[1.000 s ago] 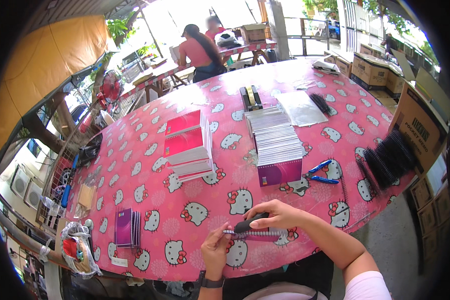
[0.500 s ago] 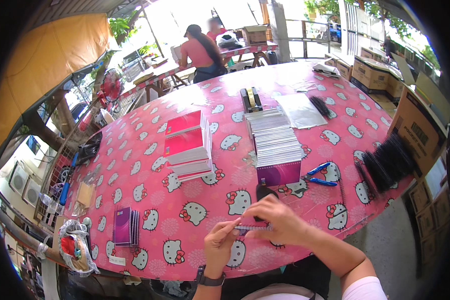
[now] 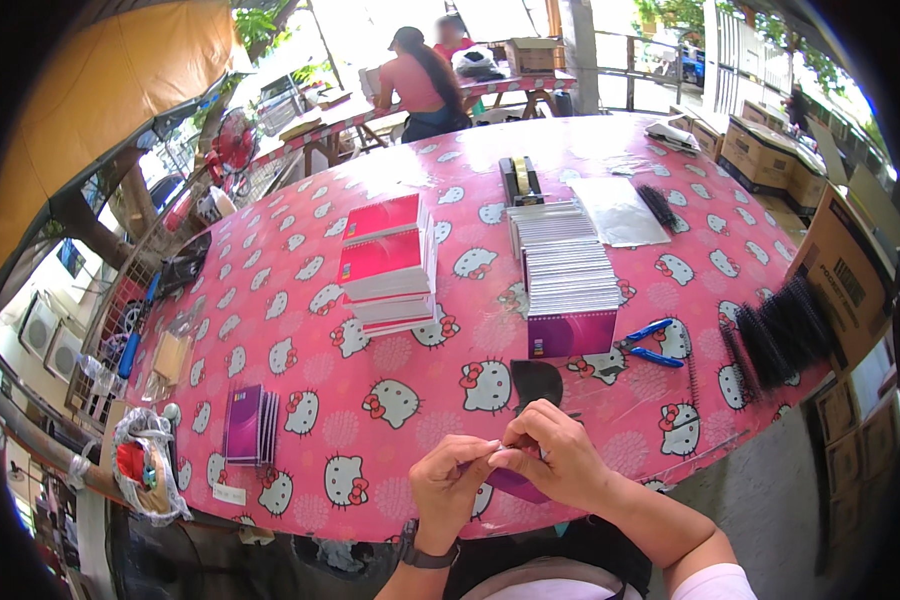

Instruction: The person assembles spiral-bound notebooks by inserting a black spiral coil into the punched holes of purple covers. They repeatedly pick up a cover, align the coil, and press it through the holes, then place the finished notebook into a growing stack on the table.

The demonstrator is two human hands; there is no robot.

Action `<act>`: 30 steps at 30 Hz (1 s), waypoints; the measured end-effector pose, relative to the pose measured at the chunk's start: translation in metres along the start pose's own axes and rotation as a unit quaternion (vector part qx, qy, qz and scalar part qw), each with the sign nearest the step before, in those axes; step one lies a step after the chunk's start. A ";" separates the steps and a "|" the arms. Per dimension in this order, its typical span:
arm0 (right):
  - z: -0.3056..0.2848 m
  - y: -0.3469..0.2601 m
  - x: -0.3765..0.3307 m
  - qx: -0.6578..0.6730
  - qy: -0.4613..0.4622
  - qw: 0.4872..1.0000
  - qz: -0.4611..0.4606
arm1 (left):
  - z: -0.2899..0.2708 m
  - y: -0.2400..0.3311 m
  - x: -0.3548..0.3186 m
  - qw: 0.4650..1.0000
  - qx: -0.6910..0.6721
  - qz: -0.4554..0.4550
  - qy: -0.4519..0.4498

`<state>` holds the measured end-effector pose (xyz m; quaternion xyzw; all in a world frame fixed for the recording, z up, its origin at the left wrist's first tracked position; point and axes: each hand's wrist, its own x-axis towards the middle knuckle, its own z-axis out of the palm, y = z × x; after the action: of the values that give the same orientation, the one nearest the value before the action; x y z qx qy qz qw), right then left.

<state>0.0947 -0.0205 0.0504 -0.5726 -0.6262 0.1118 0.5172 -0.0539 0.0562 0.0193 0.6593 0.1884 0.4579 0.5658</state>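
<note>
A small purple notebook (image 3: 515, 484) is held low over the near edge of the table, mostly hidden by my hands. My left hand (image 3: 454, 484) pinches its top edge from the left, thumb and fingers pressed together. My right hand (image 3: 558, 462) grips the same edge from the other side, its fingertips almost touching the left ones. Just beyond my hands lies a flat black object (image 3: 536, 383) whose kind I cannot make out. Farther on, a long row of notebooks (image 3: 570, 275) stands packed, a purple cover facing me. Blue-handled cutters (image 3: 655, 345) lie to its right.
Red notebooks (image 3: 385, 262) are stacked left of the row, purple notebooks (image 3: 245, 425) at the near left. Black spiral coils (image 3: 782, 335) pile up at the right by a cardboard box (image 3: 850, 275). A tape dispenser (image 3: 520, 180) and plastic sheet (image 3: 620, 212) lie farther back.
My right hand has come down and closer to my left, both now pinching the notebook's edge. The notebook has tilted so its purple cover shows. The whole view has shifted slightly.
</note>
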 end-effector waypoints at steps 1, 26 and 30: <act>0.001 -0.001 0.000 -0.004 -0.003 1.000 -0.004 | 0.001 -0.003 -0.002 0.999 -0.028 -0.027 0.009; 0.010 0.083 -0.005 -0.290 -0.115 0.947 0.081 | -0.423 0.019 0.044 0.719 0.392 0.112 0.563; 0.008 0.085 -0.010 -0.316 -0.100 0.941 0.071 | -0.379 -0.043 0.005 0.670 0.535 -0.039 0.513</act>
<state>0.1381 0.0018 -0.0203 -0.7352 -0.6357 0.0009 0.2354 -0.3495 0.2904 -0.0410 0.5027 0.6873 0.5217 -0.0523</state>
